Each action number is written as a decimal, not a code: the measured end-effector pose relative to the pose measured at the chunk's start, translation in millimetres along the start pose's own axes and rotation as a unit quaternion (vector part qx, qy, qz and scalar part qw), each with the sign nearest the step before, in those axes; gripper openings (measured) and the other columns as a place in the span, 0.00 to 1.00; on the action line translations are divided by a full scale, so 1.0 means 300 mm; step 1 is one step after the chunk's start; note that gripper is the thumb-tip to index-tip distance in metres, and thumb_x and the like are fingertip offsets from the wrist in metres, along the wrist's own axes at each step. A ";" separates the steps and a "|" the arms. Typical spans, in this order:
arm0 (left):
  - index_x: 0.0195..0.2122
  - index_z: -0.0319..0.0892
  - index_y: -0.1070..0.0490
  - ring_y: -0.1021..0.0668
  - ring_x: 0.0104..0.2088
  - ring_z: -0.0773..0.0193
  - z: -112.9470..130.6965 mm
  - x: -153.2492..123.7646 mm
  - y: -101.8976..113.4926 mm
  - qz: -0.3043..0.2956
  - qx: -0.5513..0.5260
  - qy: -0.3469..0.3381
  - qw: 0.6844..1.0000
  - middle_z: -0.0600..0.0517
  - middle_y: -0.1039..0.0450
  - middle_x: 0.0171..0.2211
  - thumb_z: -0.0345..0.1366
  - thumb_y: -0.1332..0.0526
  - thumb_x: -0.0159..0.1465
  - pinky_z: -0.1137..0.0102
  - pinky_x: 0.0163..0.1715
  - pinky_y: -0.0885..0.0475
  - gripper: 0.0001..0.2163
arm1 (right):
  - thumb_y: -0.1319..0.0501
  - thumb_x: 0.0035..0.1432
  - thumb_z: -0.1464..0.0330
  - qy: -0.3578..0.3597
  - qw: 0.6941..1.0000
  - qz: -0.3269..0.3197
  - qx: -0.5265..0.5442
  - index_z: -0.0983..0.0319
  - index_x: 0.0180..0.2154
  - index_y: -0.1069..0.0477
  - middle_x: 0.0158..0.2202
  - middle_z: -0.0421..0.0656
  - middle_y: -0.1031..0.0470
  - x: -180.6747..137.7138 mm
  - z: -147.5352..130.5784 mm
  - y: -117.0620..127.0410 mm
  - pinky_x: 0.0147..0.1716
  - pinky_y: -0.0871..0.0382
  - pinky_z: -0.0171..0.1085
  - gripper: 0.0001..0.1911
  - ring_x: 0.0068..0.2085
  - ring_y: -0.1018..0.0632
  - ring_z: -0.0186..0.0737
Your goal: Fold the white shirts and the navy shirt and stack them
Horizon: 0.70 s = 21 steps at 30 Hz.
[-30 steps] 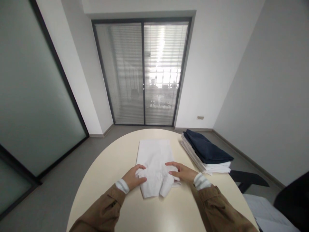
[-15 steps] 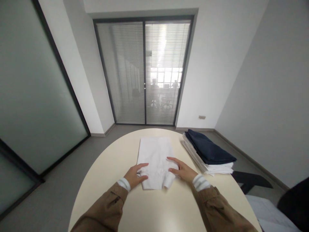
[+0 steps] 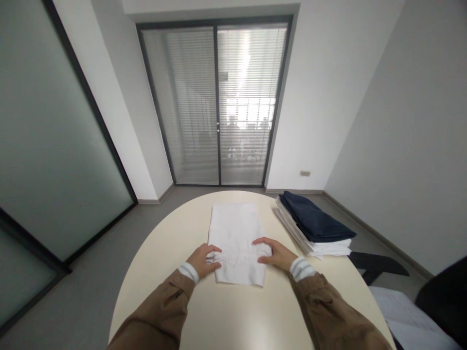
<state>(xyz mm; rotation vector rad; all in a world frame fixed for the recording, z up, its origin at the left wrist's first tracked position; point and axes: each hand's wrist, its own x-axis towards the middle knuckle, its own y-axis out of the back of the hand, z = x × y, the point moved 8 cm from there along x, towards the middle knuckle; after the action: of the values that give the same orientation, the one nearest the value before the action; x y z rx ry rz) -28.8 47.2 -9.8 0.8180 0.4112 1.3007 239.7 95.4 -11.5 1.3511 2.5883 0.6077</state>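
Here we are at the round, cream-coloured counter [image 3: 175, 257], and both my forearms reach in from the near edge, angled towards each other! My left hand [image 3: 201, 259] comes in palm inward, fingers half curled, thumb a little below them, with bunched fabric between. My right hand [image 3: 280, 255] mirrors it on the other side: index finger stretched over the top, thumb lower, the opening only partial and a tuck of the same fabric caught inside. And the white cloth [image 3: 235, 226] lies flat between them, mid-counter, folded into an upright rectangle, creased where I pinch its sides, its near edge slightly uneven. My fingers hide its side edges just there (the striped cuffs [image 3: 302, 269] poke out of my brown sleeves [image 3: 156, 306], by the way).

Over to the right now! A folded navy cloth [image 3: 315, 218] sits atop a stack of white fabric [image 3: 330, 248] near the counter's rim, just beyond my right wrist and apart from it. Past that rim, a black armrest [image 3: 379, 264], then pale fabric [image 3: 408, 313] beside a dark chair back [image 3: 445, 301]. Straight ahead, across the floor, stand glass panels with blinds [image 3: 189, 112].
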 end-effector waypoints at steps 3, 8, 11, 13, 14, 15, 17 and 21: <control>0.45 0.43 0.22 0.23 0.42 0.54 -0.011 0.000 0.001 0.015 0.010 -0.010 1.000 0.47 0.25 0.39 0.35 0.30 0.49 0.60 0.46 0.27 0.20 | 0.30 0.48 0.55 0.000 1.000 0.022 0.016 0.60 0.47 0.28 0.45 0.45 0.24 -0.005 -0.004 0.010 0.50 0.33 0.46 0.26 0.47 0.25 0.50; 0.46 0.41 0.23 0.21 0.38 0.59 -0.025 0.013 0.025 0.067 -0.128 0.016 0.989 0.47 0.22 0.43 0.37 0.33 0.53 0.67 0.37 0.24 0.18 | 0.30 0.48 0.56 0.000 0.998 0.030 0.059 0.60 0.51 0.31 0.42 0.43 0.25 -0.014 -0.029 0.001 0.46 0.30 0.43 0.30 0.43 0.24 0.46; 0.46 0.40 0.24 0.23 0.30 0.64 -0.019 0.016 0.047 0.109 -0.163 0.030 0.980 0.47 0.21 0.41 0.43 0.34 0.55 0.70 0.30 0.25 0.19 | 0.25 0.40 0.61 0.002 0.996 0.028 0.083 0.57 0.60 0.40 0.45 0.42 0.27 -0.015 -0.050 -0.008 0.44 0.29 0.41 0.47 0.44 0.25 0.45; 0.45 0.40 0.25 0.22 0.30 0.64 -0.014 0.016 0.054 0.133 -0.202 0.032 0.970 0.48 0.22 0.41 0.46 0.33 0.55 0.71 0.30 0.25 0.20 | 0.24 0.39 0.62 0.008 0.994 0.042 0.099 0.55 0.63 0.44 0.51 0.44 0.29 -0.012 -0.061 -0.002 0.44 0.29 0.41 0.51 0.47 0.26 0.45; 0.45 0.40 0.25 0.22 0.30 0.64 -0.016 0.017 0.051 0.137 -0.228 0.041 0.963 0.48 0.22 0.39 0.47 0.34 0.55 0.71 0.30 0.24 0.21 | 0.25 0.39 0.63 0.010 0.993 0.054 0.103 0.55 0.62 0.42 0.53 0.45 0.30 -0.010 -0.062 0.004 0.45 0.29 0.41 0.49 0.49 0.26 0.45; 0.46 0.40 0.26 0.22 0.29 0.64 -0.019 0.018 0.043 0.137 -0.257 0.053 0.955 0.49 0.22 0.37 0.48 0.33 0.55 0.70 0.28 0.24 0.22 | 0.25 0.40 0.62 0.011 0.992 0.068 0.104 0.56 0.60 0.39 0.54 0.45 0.31 -0.007 -0.062 0.013 0.46 0.30 0.41 0.46 0.50 0.26 0.46; 0.47 0.40 0.28 0.23 0.27 0.64 -0.028 0.021 0.025 0.136 -0.315 0.082 0.936 0.51 0.24 0.34 0.50 0.33 0.54 0.69 0.24 0.24 0.24 | 0.25 0.41 0.61 0.009 0.989 0.098 0.107 0.58 0.57 0.35 0.52 0.45 0.29 -0.001 -0.052 0.031 0.46 0.30 0.41 0.41 0.49 0.26 0.46; 0.45 0.40 0.30 0.21 0.34 0.62 -0.020 0.030 0.024 0.167 -0.358 0.077 0.916 0.50 0.25 0.37 0.49 0.32 0.52 0.67 0.34 0.21 0.24 | 0.27 0.44 0.57 0.013 0.978 0.164 0.125 0.60 0.52 0.30 0.44 0.45 0.25 0.010 -0.034 0.066 0.40 0.28 0.40 0.34 0.42 0.24 0.43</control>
<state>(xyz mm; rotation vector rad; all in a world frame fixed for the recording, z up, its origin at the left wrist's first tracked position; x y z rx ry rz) -35.6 57.9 -7.1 0.1627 -0.1077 1.6880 249.3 105.1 6.1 1.8846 2.5476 0.3479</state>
